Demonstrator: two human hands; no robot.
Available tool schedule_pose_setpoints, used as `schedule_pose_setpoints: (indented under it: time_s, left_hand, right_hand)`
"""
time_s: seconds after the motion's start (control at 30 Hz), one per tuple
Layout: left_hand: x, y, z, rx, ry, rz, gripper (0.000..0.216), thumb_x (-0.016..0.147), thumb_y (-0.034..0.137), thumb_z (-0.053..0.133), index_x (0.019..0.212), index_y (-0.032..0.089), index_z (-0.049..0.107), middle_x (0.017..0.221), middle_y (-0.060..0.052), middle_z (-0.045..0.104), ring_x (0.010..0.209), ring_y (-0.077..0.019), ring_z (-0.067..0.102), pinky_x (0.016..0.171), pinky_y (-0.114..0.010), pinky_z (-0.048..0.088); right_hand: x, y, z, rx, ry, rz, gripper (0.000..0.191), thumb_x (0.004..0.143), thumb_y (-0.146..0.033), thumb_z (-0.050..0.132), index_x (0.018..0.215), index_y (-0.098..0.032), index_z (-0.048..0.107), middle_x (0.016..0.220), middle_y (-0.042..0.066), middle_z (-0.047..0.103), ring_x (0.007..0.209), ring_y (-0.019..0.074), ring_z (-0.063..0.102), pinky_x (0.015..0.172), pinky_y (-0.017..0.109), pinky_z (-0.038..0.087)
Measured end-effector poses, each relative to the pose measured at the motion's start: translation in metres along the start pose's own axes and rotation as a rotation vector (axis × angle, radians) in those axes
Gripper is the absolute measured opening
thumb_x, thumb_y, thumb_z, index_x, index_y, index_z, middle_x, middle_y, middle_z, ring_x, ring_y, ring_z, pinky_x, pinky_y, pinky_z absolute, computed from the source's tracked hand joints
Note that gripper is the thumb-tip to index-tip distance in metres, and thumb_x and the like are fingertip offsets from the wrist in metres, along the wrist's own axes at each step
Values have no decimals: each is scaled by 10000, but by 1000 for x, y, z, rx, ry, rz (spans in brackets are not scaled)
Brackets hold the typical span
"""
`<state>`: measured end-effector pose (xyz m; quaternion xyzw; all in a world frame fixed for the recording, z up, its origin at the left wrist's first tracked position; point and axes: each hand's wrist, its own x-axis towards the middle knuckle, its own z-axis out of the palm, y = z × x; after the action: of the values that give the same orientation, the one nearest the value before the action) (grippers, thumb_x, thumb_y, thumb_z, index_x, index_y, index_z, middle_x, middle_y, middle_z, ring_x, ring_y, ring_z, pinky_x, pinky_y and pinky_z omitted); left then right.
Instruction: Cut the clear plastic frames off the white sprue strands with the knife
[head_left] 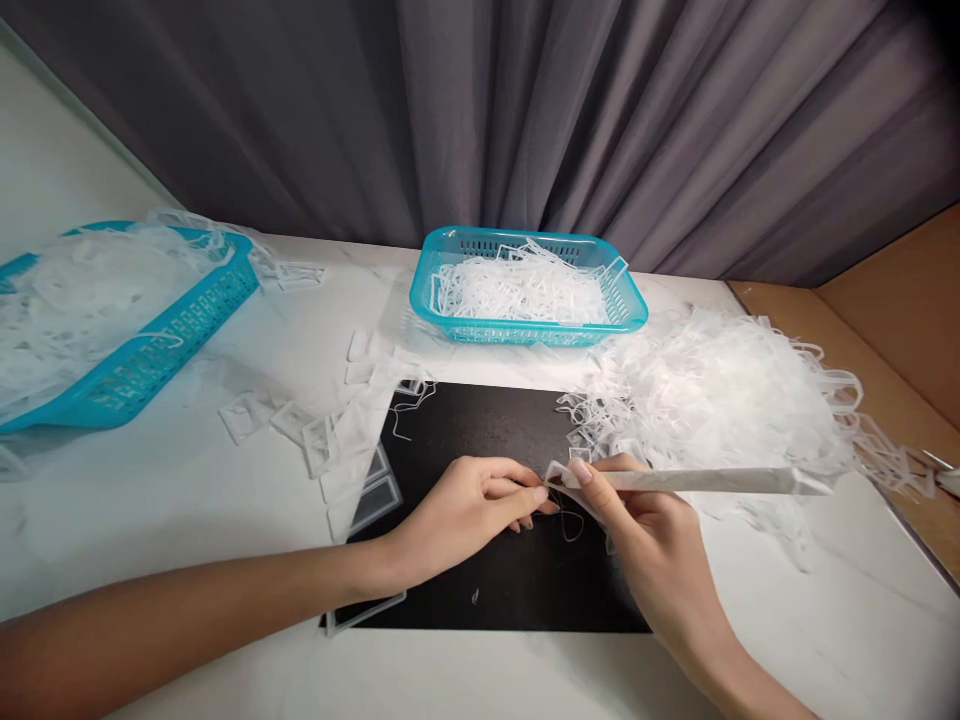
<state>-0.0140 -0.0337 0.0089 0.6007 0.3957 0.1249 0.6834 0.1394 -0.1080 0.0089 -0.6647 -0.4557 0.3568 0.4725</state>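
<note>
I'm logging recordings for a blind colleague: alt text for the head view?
A person's left hand and right hand meet at a translucent piece over a black mat, the right also gripping a long whitish bar. Around them: a translucent heap and two filled blue baskets.

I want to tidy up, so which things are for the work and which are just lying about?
Seems part of the work:
right hand
pale stick
left hand
clear frame
black mat
middle basket
white heap

Probably just there:
tiny scrap
curtain
brown board
</note>
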Motion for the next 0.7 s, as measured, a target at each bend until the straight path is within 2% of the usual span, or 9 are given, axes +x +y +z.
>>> schedule_pose_setpoints:
  time_s: [0.1, 0.27, 0.4, 0.53, 0.7]
  left_hand:
    - [0, -1, 1, -15, -13, 16, 269, 830, 349, 550, 873, 131, 702, 872, -70, 727, 675, -142, 592, 645, -250, 469]
    - [-1, -2, 2, 16, 34, 27, 297, 839, 360, 537, 810, 147, 743, 796, -60, 731, 614, -132, 558, 588, -240, 446]
    - [0, -2, 1, 11, 37, 32, 285, 831, 352, 549, 801, 151, 749, 753, -55, 723, 593, -127, 545, 565, -232, 450]
    - [3, -1, -1, -38, -3, 18, 280, 814, 354, 571, 828, 138, 749, 774, -72, 722, 615, -134, 555, 559, -234, 459]
    - [6, 3, -6, -115, -36, -11, 216, 790, 282, 595, 856, 145, 748, 838, -82, 725, 703, -152, 581, 527, -210, 436]
  right_hand:
    - [-1, 1, 2, 21, -11, -7, 321, 841, -403, 547, 621, -179, 614, 671, 16, 546, 620, 142, 490, 506, 253, 368]
    - [-3, 1, 4, -3, -15, -11, 284, 850, -371, 548, 681, -187, 683, 691, 17, 588, 644, 146, 522, 547, 253, 400]
    - [-3, 0, 3, 2, -11, 27, 290, 840, -384, 558, 666, -181, 670, 694, 16, 591, 661, 151, 533, 554, 253, 402]
    - [-1, 1, 0, 95, -58, 117, 327, 836, -404, 557, 608, -177, 617, 734, 27, 585, 680, 155, 538, 600, 264, 429]
    - [4, 5, -4, 176, -82, 144, 338, 829, -394, 571, 569, -179, 589, 769, 42, 589, 689, 163, 548, 666, 291, 461]
